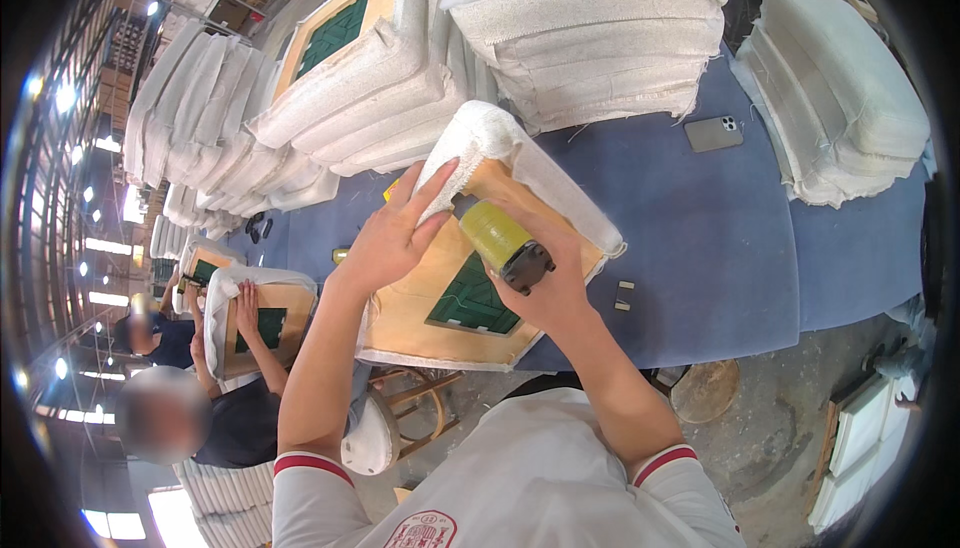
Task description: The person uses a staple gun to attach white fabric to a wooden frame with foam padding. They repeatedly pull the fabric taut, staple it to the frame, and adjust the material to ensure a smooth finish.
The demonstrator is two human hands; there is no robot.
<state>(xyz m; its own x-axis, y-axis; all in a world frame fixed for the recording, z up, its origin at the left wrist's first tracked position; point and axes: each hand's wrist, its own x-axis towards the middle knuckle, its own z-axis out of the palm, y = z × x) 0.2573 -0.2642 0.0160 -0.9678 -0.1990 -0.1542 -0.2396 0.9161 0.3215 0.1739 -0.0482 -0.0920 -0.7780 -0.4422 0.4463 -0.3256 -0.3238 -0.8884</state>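
Observation:
A seat cushion lies tilted in front of me, its wooden underside [395, 328] facing up with a green panel [472, 294] in the opening. White woven fabric [480, 131] wraps over its edges. My left hand [378, 243] grips the folded fabric at the cushion's far left edge, thumb and forefinger apart on either side of the fold. In my right hand [560, 273] is a yellow-green staple gun [493, 233], its nose down at the fabric edge close to my left fingers. The handle is mostly hidden by my palm.
Stacks of white cushions [590, 33] line the far side of the blue table [700, 248]. A phone [714, 133] and small pale strips [624, 295] lie on the right. A co-worker [240, 408] handles another cushion [270, 298] at left. A round stool [705, 391] stands below.

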